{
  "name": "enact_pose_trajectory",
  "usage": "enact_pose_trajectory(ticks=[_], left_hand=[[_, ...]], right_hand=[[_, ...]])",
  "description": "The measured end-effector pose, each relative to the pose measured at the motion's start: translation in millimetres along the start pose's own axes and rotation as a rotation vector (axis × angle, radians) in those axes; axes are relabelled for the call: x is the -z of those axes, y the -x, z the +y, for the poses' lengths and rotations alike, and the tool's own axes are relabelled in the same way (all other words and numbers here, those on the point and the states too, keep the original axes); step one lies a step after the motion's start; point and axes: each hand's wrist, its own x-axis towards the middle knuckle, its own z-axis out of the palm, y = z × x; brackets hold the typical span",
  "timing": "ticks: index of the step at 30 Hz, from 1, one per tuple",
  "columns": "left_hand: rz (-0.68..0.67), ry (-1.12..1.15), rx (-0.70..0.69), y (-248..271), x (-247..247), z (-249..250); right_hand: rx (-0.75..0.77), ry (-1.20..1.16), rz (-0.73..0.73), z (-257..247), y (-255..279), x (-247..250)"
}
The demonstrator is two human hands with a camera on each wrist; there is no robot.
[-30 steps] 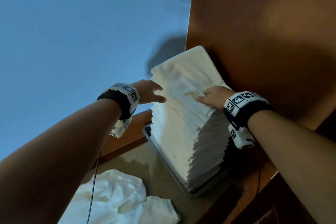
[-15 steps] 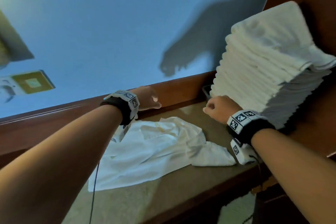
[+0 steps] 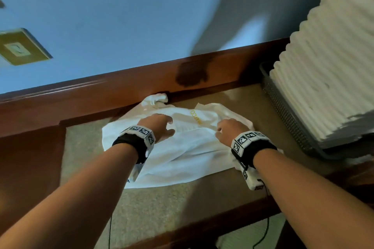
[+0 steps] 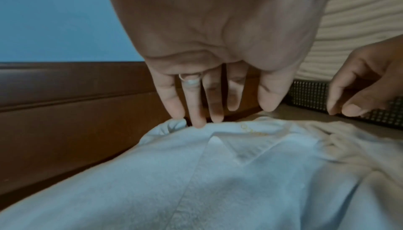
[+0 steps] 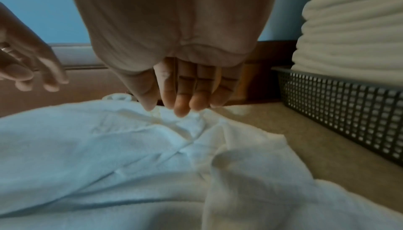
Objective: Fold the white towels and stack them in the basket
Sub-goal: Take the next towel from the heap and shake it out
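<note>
Both hands are coming down onto the loose towel (image 3: 182, 147), having left the stack (image 3: 327, 70) they were steadying a second ago. The left hand (image 3: 156, 127) is hanging over the towel's far left part with fingers (image 4: 197, 113) straight and slightly parted, their tips reaching the bunched far edge; nothing is gripped yet. The right hand (image 3: 230, 130) is hovering over the rumpled right part, fingers (image 5: 183, 99) together and pointing down, the tips just touching a raised crease near the gold lettering; whether thumb and finger are already nipping cloth I cannot tell, though it is looking more like a touch than a pinch. The towel is lying crumpled and unfolded on the beige counter (image 3: 162, 212), its far corner pushed against the wooden ledge (image 3: 121, 95). Just to the right, the grey mesh basket (image 3: 283, 107) is standing on the same counter, and the stack of folded towels is rising far above its rim. The shift from stack to loose towel is suggesting that one towel has been placed and the next fold is only beginning: the cloth is probably needing to be spread flat first. With the stack so tall, adding another may be risking a lean or a topple.
</note>
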Motion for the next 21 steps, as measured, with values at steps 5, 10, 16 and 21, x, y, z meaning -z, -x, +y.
enact_pose_trajectory(ticks=[5,10,16,21], left_hand=[[0.055,-0.094,-0.045,-48.3,-32.4,3.5],[0.038,-0.178,-0.062,-73.9,-63.5,3.1],[0.193,-0.012,-0.096,-62.2,-69.5,-0.5],[0.055,0.182,-0.023,-26.0,-52.1,-3.9]], right_hand=[[0.019,0.011,0.004,8.7,-42.6,-34.1],[0.03,0.006,0.043,12.5,-67.0,-52.9],[0.033,-0.104,0.079,10.4,-73.5,-52.0],[0.002,-0.335,0.213,-22.3,-59.0,-23.7]])
